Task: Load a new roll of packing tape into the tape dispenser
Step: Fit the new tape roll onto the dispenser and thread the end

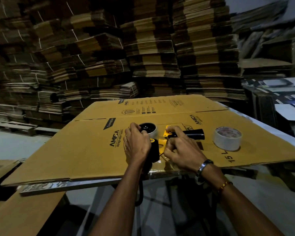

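While the tape dispenser (162, 142) lies on the flattened cardboard box (85, 150), the left hand (137, 143) grips its spool end and the right hand (182, 149) pinches its yellow frame; the new tape roll (227, 138) sits just right.

flattened printed carton (85, 143), stacked flat cardboard (99, 53) behind

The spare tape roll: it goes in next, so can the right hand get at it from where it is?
Probably yes: the tape roll stands alone on the cardboard right of the right hand.
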`<state>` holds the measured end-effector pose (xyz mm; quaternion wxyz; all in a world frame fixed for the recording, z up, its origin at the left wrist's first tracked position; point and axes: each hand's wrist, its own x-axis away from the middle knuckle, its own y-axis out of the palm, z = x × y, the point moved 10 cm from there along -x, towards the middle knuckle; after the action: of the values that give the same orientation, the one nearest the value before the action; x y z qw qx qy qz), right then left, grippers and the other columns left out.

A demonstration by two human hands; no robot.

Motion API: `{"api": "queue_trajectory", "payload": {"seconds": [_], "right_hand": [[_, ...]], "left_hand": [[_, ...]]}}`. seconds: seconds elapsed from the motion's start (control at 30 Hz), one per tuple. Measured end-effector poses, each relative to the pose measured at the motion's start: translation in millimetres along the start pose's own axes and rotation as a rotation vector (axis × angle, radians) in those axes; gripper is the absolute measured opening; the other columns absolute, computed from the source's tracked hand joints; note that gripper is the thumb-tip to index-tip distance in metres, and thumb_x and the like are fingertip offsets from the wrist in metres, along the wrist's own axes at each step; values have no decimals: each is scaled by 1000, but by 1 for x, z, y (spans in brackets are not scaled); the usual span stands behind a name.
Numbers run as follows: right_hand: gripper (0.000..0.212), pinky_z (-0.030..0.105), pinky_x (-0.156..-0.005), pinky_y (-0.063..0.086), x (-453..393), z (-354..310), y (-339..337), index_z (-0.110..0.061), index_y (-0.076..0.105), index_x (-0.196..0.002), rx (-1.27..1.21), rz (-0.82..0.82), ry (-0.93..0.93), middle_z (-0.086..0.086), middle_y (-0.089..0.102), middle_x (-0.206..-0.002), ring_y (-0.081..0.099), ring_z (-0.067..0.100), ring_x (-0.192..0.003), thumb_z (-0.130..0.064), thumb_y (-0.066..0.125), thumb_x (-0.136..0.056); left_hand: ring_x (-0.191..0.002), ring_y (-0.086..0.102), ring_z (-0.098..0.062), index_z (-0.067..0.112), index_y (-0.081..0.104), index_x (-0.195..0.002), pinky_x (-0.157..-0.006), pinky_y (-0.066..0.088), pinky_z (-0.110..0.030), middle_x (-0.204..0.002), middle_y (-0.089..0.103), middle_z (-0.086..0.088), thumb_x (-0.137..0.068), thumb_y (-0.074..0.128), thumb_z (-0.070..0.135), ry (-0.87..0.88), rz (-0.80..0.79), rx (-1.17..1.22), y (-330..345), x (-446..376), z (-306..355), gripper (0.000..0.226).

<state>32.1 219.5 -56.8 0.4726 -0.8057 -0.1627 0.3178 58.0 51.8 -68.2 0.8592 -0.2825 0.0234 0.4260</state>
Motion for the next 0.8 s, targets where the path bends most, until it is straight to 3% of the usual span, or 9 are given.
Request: {"api": "queue_trajectory", "payload": {"seconds": [0.17,0.33,0.47,0.63,0.8], "right_hand": [[25,24,-80,34,8,-2,3,-9,65,-70,2,-7,-28,-10,32,-154,45,-4,-93,-26,64,-89],[26,18,-64,34,15,-5,-1,-9,63,-68,4,1,-14,-10,33,-152,55,3,-84,-26,65,-88],[26,30,-82,49,27,-3,-8,-10,63,-69,-55,41,11,-12,37,-148,64,12,-104,-28,67,-88],[29,36,-81,53,36,-5,-9,-13,60,-68,-50,57,29,-12,39,-144,64,13,-102,-33,67,-88],[30,32,-83,50,49,-7,-19,-16,54,-62,-55,86,46,-12,44,-137,61,9,-108,-30,66,-86]], "left_hand": [[-111,50,-28,25,44,-101,-92,44,-49,-122,50,-4,-92,48,20,-4,6,6,1,0,0,11],[-113,49,-26,24,45,-104,-91,43,-46,-124,51,-4,-92,48,19,-3,7,10,1,-1,-1,13],[-112,48,-26,23,46,-104,-90,42,-45,-123,51,-3,-93,48,19,2,18,12,1,-1,0,12],[-110,48,-26,22,47,-103,-89,40,-45,-120,51,-4,-93,48,18,15,40,21,-1,0,1,11],[-111,48,-26,22,48,-104,-89,39,-44,-121,51,-3,-93,49,19,12,35,18,0,-1,1,12]]}}
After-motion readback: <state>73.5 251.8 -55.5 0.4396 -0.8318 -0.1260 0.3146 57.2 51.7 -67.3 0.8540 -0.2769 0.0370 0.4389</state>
